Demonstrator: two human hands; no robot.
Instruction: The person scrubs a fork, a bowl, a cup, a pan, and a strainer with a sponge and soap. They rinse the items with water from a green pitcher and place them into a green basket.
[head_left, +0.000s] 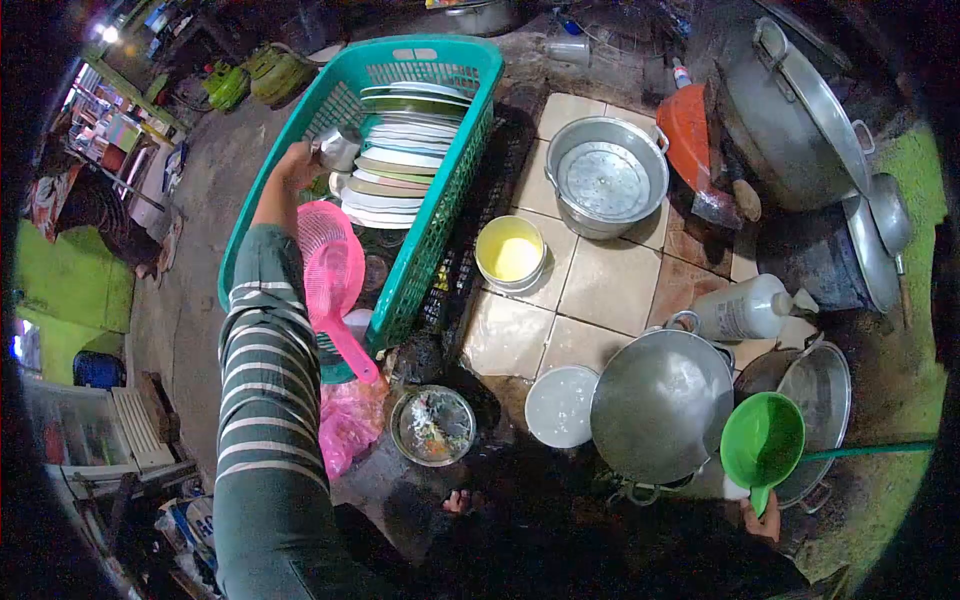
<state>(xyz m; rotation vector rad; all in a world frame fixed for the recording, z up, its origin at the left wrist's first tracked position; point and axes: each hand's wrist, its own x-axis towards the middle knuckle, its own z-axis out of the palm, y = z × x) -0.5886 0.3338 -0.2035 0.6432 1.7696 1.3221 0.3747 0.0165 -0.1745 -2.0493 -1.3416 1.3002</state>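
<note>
Stretched out to the far left side of the teal basket (400,322), my left hand (296,165) is closed on a small metal cup (338,147). The cup is over the basket, beside a row of upright plates (412,125). A pink strainer (330,262) lies in the basket near my forearm. At the lower right, my right hand (763,520) grips the handle of a green dipper (763,440). The dipper is above the right edge of a large metal pot (662,405), near a metal basin (818,400).
On the tiles stand a metal pot (607,175), a yellow tub (510,250) and a white bottle (742,307). A white bowl (561,406) and a metal bowl with scraps (433,426) are nearer. Big pots (790,120) and an orange container (684,135) stand at the right.
</note>
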